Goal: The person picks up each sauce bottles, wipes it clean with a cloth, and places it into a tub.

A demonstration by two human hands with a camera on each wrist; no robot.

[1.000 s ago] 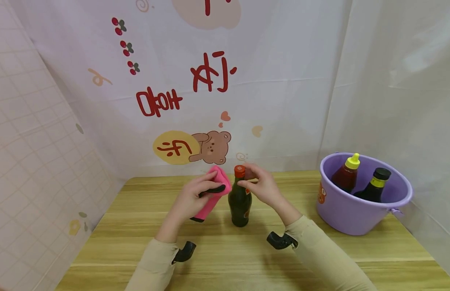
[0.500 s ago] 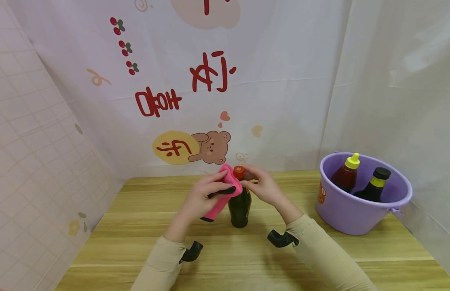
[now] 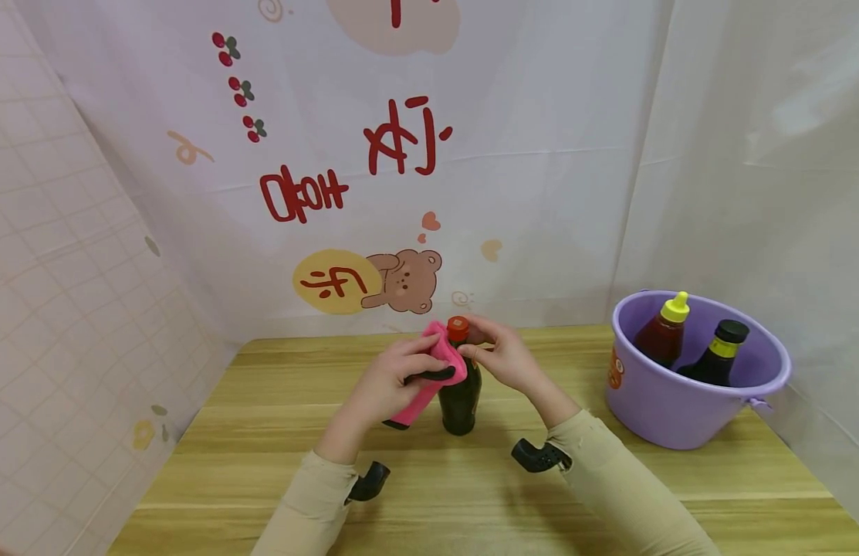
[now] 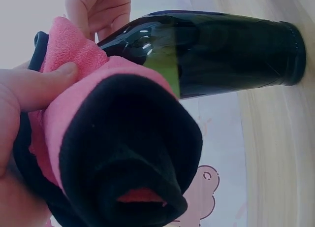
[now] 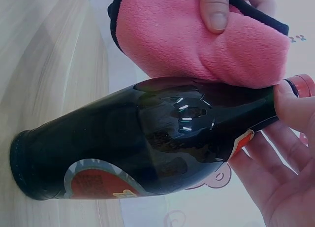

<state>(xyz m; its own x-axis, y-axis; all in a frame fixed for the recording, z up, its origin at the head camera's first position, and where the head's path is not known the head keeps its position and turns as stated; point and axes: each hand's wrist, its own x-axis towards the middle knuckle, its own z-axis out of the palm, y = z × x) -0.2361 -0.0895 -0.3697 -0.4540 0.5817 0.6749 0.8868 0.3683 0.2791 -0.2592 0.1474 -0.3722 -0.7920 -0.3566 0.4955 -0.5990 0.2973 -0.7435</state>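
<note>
A dark green glass bottle [image 3: 460, 401] with a red cap [image 3: 458, 327] stands upright on the wooden table. My right hand [image 3: 502, 355] holds it by the neck, thumb on the near side and fingers behind, as the right wrist view shows. My left hand [image 3: 390, 378] grips a folded pink cloth [image 3: 422, 398] with black edging. In the right wrist view the pink cloth [image 5: 197, 45] lies against the bottle's shoulder and neck [image 5: 246, 104]. A red label [image 5: 98, 181] shows low on the bottle. The left wrist view has the cloth's black underside [image 4: 133, 128] hiding part of the bottle [image 4: 221, 52].
At the right of the table stands a purple bucket [image 3: 668, 417]. Inside it are a red-brown squeeze bottle with a yellow nozzle [image 3: 660, 336] and a dark bottle with a black cap [image 3: 712, 359]. A printed white curtain [image 3: 540, 216] hangs behind the table [image 3: 276, 432].
My left hand has moved right with the pink cloth and brought it against the bottle. My right hand stays at the neck, and the bottle stands in the same spot.
</note>
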